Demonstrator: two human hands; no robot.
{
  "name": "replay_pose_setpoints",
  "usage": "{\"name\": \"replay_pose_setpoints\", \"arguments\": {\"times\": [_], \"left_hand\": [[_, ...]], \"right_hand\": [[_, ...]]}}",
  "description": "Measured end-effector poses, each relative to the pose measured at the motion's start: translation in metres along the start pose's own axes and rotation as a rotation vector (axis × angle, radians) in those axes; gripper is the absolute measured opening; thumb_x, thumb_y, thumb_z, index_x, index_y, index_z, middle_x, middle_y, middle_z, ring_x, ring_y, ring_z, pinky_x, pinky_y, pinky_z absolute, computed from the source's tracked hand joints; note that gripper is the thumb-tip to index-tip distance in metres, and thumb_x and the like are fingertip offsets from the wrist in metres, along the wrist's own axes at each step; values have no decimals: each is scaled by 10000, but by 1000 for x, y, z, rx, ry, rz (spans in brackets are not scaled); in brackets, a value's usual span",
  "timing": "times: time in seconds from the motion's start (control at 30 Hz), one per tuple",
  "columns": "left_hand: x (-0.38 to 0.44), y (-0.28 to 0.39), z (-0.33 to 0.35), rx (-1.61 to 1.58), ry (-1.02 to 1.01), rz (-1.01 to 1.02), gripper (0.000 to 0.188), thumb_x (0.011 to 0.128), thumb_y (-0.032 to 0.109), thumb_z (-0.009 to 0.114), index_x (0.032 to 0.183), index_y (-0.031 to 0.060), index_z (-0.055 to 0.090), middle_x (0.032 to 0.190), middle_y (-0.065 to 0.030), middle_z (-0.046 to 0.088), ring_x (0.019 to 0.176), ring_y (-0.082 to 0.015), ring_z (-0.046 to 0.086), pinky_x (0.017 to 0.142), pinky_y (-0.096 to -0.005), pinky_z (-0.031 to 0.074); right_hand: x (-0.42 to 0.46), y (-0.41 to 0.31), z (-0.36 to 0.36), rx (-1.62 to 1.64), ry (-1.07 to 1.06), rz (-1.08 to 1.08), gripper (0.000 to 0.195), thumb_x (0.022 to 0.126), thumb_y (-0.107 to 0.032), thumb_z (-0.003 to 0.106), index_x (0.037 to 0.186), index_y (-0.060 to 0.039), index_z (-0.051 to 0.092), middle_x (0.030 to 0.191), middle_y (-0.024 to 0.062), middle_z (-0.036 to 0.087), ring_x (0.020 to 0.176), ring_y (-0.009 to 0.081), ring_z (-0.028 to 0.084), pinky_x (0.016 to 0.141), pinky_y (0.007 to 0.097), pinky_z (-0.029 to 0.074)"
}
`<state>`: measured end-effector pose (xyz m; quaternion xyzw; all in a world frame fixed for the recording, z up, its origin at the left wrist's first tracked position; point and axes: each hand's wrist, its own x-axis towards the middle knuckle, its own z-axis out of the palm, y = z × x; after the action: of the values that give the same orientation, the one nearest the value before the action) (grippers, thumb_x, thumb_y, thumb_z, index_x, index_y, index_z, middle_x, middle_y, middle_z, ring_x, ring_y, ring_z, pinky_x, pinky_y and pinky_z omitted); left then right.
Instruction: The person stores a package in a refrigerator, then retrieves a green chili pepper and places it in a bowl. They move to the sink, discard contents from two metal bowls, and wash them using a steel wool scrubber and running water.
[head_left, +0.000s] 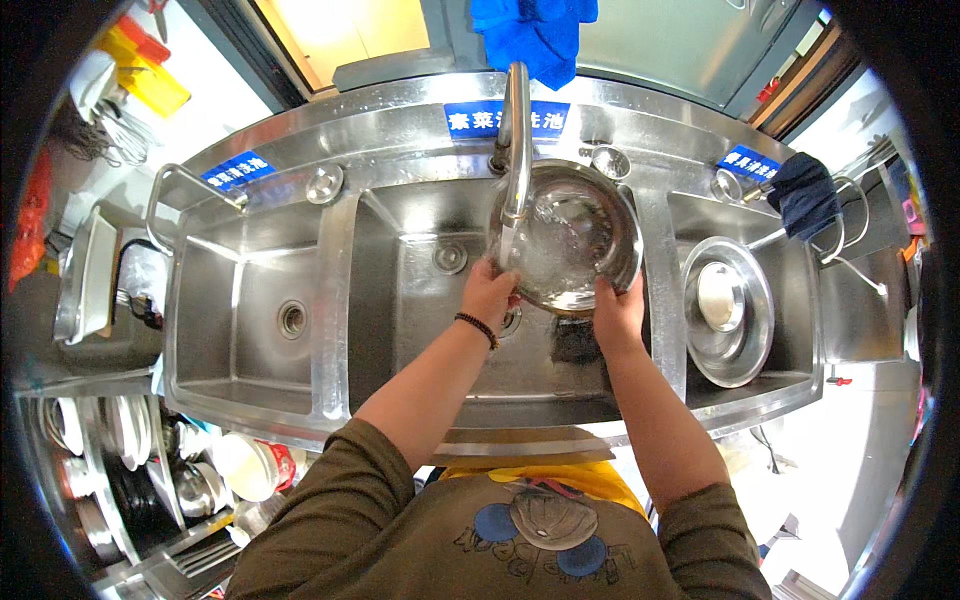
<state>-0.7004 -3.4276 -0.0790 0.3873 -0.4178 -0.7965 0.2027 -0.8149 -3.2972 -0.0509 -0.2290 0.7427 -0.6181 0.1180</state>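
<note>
Under the curved steel faucet (518, 142), a round stainless steel basin (577, 232) is held over the middle sink (420, 360). Water runs from the spout into the basin, and its surface ripples. My left hand (491, 291) grips the basin's near left rim, with a dark bead bracelet on the wrist. On the near right side, my right hand (619, 311) holds the rim, thumb on the inside. The basin hides the far right part of the sink. A floor drain fitting (450, 257) shows at the sink's left, and another round drain is partly covered by my left hand.
The left sink (247, 337) has a drain. In the right sink (795, 352), a large steel basin (731, 360) holds a smaller bowl (721, 296). A dark cloth (806, 195) drapes over the right faucet. A blue towel (532, 37) hangs behind the middle faucet. Steel strainers (610, 161) sit on the back ledge.
</note>
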Motion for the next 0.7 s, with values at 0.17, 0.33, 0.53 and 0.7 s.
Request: {"name": "replay_pose_setpoints", "arguments": {"times": [0.17,0.33,0.53,0.7], "left_hand": [[-8,13,24,-52,-9,-50,86,780,122,549,856,120,511,752,30,518,617,-85,500,534,-218,432],[-4,15,20,14,-36,21,60,791,148,530,830,103,528,724,20,544,620,-81,519,573,-230,443],[-2,19,2,23,-111,205,140,753,53,479,877,40,542,747,-3,552,649,-95,529,601,-237,448],[-2,15,-7,16,-165,377,201,698,49,478,880,10,555,650,17,492,573,-69,431,523,-230,376]], "right_hand": [[-7,11,-20,256,114,-17,361,802,-8,465,1146,-13,355,1068,83,472,936,169,460,849,272,335],[-19,-6,-23,354,97,230,363,810,-35,474,1150,-33,347,1062,87,467,888,155,488,707,251,429],[-36,-16,-2,388,141,222,321,819,-99,475,1123,-112,376,974,47,506,742,151,537,491,257,463],[-44,-29,6,364,137,259,352,806,-77,462,1142,-121,367,1023,63,484,801,172,540,530,270,493]]}}
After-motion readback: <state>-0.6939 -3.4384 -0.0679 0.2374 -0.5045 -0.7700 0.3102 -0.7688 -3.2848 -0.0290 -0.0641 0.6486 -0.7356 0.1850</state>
